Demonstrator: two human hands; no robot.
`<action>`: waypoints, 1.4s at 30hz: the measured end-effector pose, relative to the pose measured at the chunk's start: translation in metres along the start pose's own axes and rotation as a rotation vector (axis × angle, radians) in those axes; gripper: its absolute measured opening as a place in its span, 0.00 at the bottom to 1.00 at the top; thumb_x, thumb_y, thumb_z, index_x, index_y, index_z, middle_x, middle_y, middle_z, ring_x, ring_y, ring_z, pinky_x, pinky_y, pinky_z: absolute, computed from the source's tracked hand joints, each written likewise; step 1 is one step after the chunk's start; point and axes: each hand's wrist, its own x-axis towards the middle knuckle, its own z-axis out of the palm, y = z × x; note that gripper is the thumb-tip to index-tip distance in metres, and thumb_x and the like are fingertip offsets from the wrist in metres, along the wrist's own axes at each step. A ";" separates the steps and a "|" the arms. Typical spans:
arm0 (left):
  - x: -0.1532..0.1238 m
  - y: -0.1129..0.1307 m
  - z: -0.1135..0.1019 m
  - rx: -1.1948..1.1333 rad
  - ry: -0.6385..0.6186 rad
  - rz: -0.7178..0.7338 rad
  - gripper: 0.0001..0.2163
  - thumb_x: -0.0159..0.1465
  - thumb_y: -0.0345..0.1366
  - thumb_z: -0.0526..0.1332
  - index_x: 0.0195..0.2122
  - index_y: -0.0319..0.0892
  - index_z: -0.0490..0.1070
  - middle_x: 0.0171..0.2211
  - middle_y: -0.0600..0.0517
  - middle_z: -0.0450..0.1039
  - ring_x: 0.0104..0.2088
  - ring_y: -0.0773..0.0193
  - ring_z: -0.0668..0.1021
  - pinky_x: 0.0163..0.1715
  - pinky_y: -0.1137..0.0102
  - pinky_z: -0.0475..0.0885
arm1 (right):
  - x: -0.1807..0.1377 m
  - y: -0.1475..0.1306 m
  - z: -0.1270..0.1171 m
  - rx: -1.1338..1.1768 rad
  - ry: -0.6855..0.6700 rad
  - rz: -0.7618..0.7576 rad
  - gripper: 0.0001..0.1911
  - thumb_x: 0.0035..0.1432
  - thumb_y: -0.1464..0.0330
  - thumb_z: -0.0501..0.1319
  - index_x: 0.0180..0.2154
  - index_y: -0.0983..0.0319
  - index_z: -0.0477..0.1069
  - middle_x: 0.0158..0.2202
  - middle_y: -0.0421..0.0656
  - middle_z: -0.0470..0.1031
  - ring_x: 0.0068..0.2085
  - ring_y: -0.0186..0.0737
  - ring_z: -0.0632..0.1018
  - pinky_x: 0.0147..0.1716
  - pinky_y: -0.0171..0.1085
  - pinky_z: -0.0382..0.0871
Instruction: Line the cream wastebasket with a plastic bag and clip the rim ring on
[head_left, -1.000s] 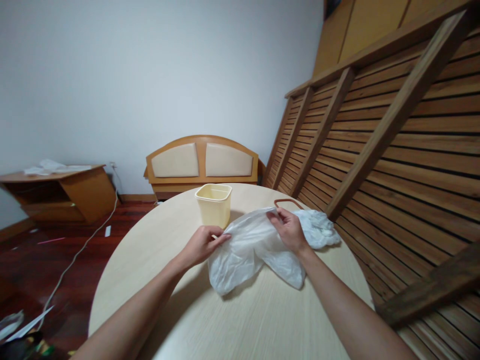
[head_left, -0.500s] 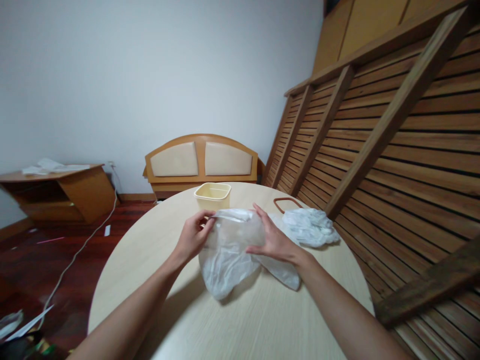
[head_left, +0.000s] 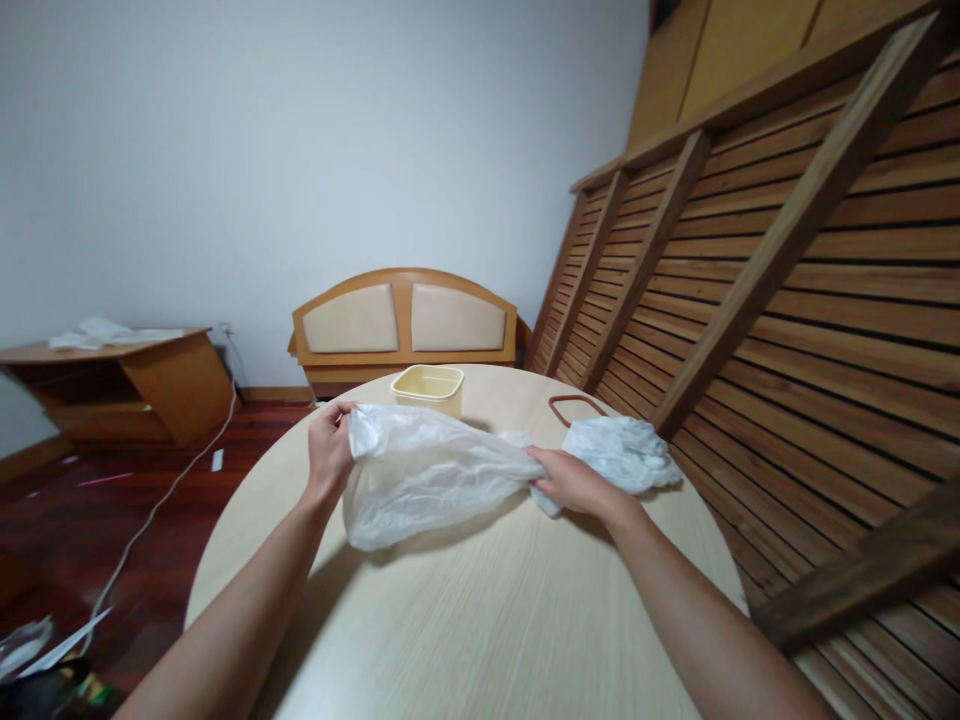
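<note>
A thin white plastic bag (head_left: 435, 470) is stretched sideways between my two hands above the round table (head_left: 480, 620). My left hand (head_left: 331, 445) pinches its upper left edge. On the other side, my right hand (head_left: 574, 480) is closed round the gathered right end, and a short piece of plastic hangs below the fist. Just behind the bag stands a pale yellow square bin (head_left: 427, 385), its lower part hidden by the plastic. Close to my right hand lies a crumpled heap of white plastic bags (head_left: 622, 455), with a brown rounded frame (head_left: 574, 408) beyond it.
Slatted wooden panels (head_left: 810, 300) lean along the right side, close to the table. Behind the table is a headboard (head_left: 405, 320). To the left are a low wooden cabinet (head_left: 172, 385) with papers on top and a white cable (head_left: 161, 505) across the floor.
My left hand has moved left with the bag's edge. My right hand, spread before, has closed on the other end and shifted slightly right, so the bag is now drawn out lengthwise.
</note>
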 end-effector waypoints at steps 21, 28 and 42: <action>-0.022 0.025 0.007 0.508 -0.803 -0.122 0.33 0.65 0.61 0.40 0.20 0.42 0.69 0.21 0.47 0.76 0.21 0.59 0.76 0.28 0.66 0.70 | 0.001 -0.005 -0.001 -0.159 -0.207 0.084 0.54 0.47 0.45 0.69 0.69 0.56 0.53 0.71 0.51 0.53 0.70 0.58 0.53 0.67 0.56 0.42; -0.075 0.041 0.032 0.895 -0.871 0.366 0.35 0.59 0.60 0.59 0.61 0.43 0.64 0.66 0.40 0.60 0.61 0.44 0.70 0.56 0.56 0.68 | 0.001 -0.007 0.002 -0.148 -0.217 0.042 0.48 0.48 0.46 0.69 0.66 0.52 0.60 0.70 0.50 0.54 0.70 0.58 0.53 0.68 0.57 0.39; -0.110 0.056 0.042 0.955 -1.233 0.374 0.35 0.64 0.53 0.58 0.68 0.41 0.55 0.56 0.37 0.72 0.51 0.41 0.79 0.50 0.52 0.74 | 0.008 -0.005 -0.007 -0.382 0.160 0.092 0.28 0.53 0.68 0.69 0.56 0.59 0.70 0.56 0.50 0.72 0.57 0.53 0.71 0.55 0.48 0.65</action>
